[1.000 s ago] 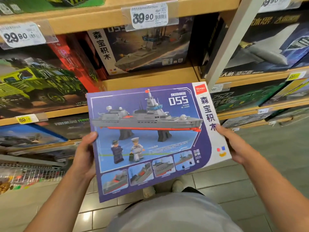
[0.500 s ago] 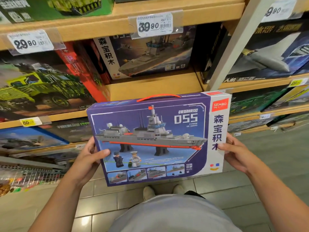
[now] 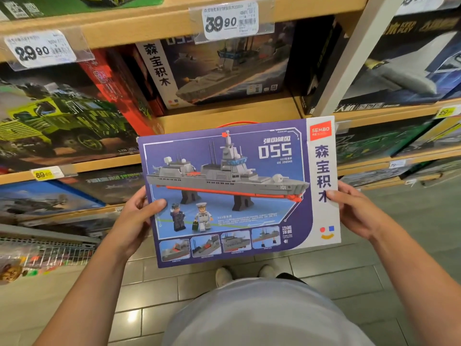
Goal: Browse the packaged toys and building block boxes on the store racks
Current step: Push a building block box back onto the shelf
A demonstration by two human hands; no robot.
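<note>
The purple 055 warship block box (image 3: 237, 193) hangs level before the racks, long axis running nine to three; the left hand (image 3: 134, 221) pinches its nine-o'clock edge, the right hand (image 3: 356, 213) its three-o'clock edge (neither nearer), its shelf gap (image 3: 224, 113) at twelve.

We hold both bare arms out in front of us, raised from the lower corners. Our left hand (image 3: 134, 221) grips the box (image 3: 237, 193) at its left edge, thumb on the front. Our right hand (image 3: 359, 213) grips its right edge, thumb on the front too.
</note>
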